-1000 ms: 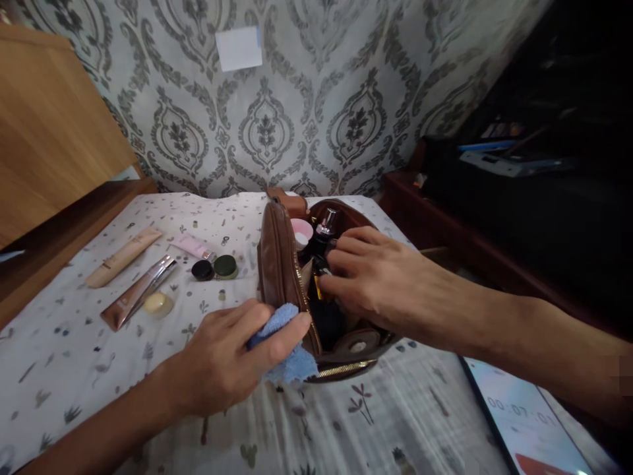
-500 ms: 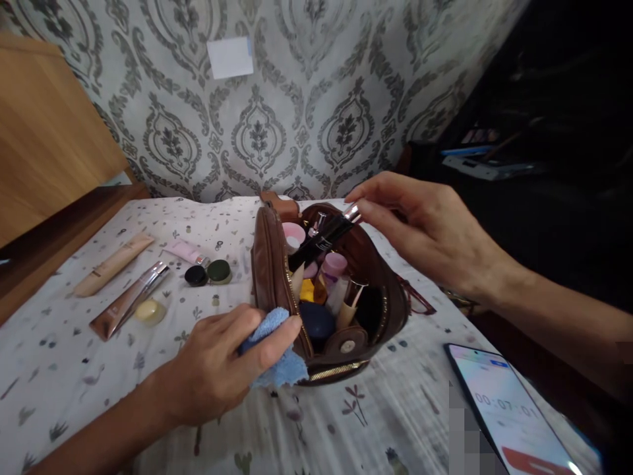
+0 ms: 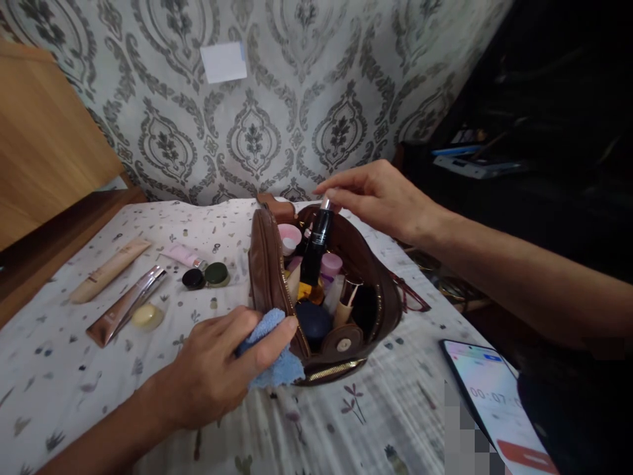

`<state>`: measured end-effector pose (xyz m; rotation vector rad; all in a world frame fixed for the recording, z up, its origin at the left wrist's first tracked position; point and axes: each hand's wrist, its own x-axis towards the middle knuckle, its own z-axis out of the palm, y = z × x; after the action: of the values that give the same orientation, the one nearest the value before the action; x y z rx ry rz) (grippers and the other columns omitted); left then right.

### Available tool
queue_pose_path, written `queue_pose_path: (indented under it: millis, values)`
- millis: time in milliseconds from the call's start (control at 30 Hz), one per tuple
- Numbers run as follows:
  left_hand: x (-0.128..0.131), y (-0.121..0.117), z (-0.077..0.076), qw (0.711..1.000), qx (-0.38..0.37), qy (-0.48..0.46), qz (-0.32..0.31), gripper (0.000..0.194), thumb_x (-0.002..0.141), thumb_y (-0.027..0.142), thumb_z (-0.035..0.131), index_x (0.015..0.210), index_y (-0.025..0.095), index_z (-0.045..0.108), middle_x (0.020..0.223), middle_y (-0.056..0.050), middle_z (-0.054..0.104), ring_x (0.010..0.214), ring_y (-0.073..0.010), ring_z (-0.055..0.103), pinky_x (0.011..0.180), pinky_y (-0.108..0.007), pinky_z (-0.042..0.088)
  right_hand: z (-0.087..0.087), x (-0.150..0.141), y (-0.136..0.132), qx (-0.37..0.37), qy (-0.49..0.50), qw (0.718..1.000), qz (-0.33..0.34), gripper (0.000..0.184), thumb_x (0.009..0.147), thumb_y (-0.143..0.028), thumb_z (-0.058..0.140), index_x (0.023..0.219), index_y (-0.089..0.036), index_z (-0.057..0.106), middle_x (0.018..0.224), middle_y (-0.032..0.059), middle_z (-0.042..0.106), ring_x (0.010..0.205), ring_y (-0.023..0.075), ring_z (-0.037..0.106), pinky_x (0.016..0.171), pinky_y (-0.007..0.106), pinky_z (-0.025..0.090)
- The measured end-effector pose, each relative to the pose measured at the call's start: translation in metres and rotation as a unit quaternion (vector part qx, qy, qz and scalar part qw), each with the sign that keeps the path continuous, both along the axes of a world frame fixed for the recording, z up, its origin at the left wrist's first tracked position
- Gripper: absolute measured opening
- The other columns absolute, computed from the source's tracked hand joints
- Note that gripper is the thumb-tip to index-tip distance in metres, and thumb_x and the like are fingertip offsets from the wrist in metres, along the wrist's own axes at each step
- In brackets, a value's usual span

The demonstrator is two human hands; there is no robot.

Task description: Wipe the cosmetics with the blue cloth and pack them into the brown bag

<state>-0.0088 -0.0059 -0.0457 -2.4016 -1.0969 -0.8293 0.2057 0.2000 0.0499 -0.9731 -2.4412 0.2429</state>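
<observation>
An open brown leather pouch (image 3: 267,264) stands on a patterned sheet (image 3: 74,369), packed with several small cosmetics. My right hand (image 3: 380,198) pinches the silver top of a black bottle (image 3: 316,247) and holds it upright above the pouch's opening. My left hand (image 3: 222,369) rests on the sheet against the pouch's near left side, fingers closed round a blue cloth (image 3: 270,353).
To the left on the sheet lie a beige tube (image 3: 106,270), a bronze tube (image 3: 123,307), a pink tube (image 3: 180,254), two dark round jars (image 3: 205,277) and a pale yellow disc (image 3: 147,315). A lit phone (image 3: 494,402) lies at lower right. Dark furniture stands on the right.
My right hand went from inside the pouch to above it, drawing out the black bottle and turning it upright. The left hand stayed on the cloth by the pouch.
</observation>
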Motion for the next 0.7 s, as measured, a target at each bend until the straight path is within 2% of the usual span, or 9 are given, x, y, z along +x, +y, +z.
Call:
queue_pose_path:
  millis: [133,267,433,567,633,700]
  values:
    - [0.001,0.001,-0.001,1.0,0.007,-0.004,-0.006,0.049,0.1,0.009,0.025,0.142,0.014,0.051,0.096,-0.009,0.06,0.084,-0.0155,0.06,0.064,-0.024,0.05,0.004,-0.01,-0.007,-0.054,-0.079,0.995,0.034,0.029,0.09,-0.02,0.053,0.103,-0.015,0.079,0.077,0.0014,0.071,0.075,0.0167,0.063,0.073,0.029,0.047]
    - [0.0,0.001,-0.002,1.0,0.011,-0.001,-0.001,0.048,0.101,0.01,0.027,0.141,0.015,0.052,0.098,-0.009,0.06,0.086,-0.0157,0.06,0.066,-0.024,0.051,0.0,-0.023,-0.016,-0.051,-0.162,0.984,0.061,0.028,0.089,-0.02,0.054,0.099,-0.018,0.079,0.076,0.0005,0.072,0.075,0.0161,0.064,0.071,0.026,0.044]
    - [0.0,0.0,-0.002,1.0,0.013,0.004,0.002,0.051,0.099,0.008,0.027,0.143,0.015,0.05,0.099,-0.009,0.06,0.086,-0.0157,0.06,0.068,-0.024,0.053,-0.012,-0.031,-0.027,0.003,-0.232,0.973,0.007,0.026,0.092,-0.021,0.054,0.101,-0.019,0.078,0.095,0.0088,0.076,0.086,0.0205,0.067,0.071,0.026,0.044]
    - [0.0,0.0,-0.001,1.0,0.013,0.001,-0.003,0.052,0.097,0.007,0.028,0.144,0.015,0.05,0.097,-0.009,0.06,0.085,-0.0155,0.06,0.066,-0.023,0.052,-0.014,-0.029,-0.033,0.044,-0.245,0.968,-0.013,0.025,0.094,-0.019,0.052,0.1,-0.017,0.075,0.096,0.0133,0.075,0.086,0.0222,0.066,0.071,0.029,0.042]
    - [0.001,0.001,-0.001,1.0,0.013,-0.002,-0.006,0.05,0.098,0.008,0.028,0.14,0.014,0.053,0.097,-0.009,0.06,0.084,-0.0155,0.059,0.067,-0.024,0.052,-0.013,-0.026,-0.035,0.044,-0.249,0.967,0.008,0.021,0.093,-0.018,0.054,0.095,-0.017,0.074,0.095,0.0124,0.074,0.087,0.0221,0.065,0.073,0.029,0.042]
    - [0.001,0.001,-0.001,1.0,0.01,-0.002,-0.002,0.048,0.098,0.008,0.029,0.138,0.015,0.055,0.099,-0.009,0.06,0.086,-0.0156,0.06,0.067,-0.024,0.051,-0.011,-0.02,-0.036,0.019,-0.261,0.963,0.071,0.014,0.09,-0.02,0.061,0.09,-0.018,0.074,0.093,0.0094,0.072,0.09,0.0219,0.063,0.075,0.029,0.041]
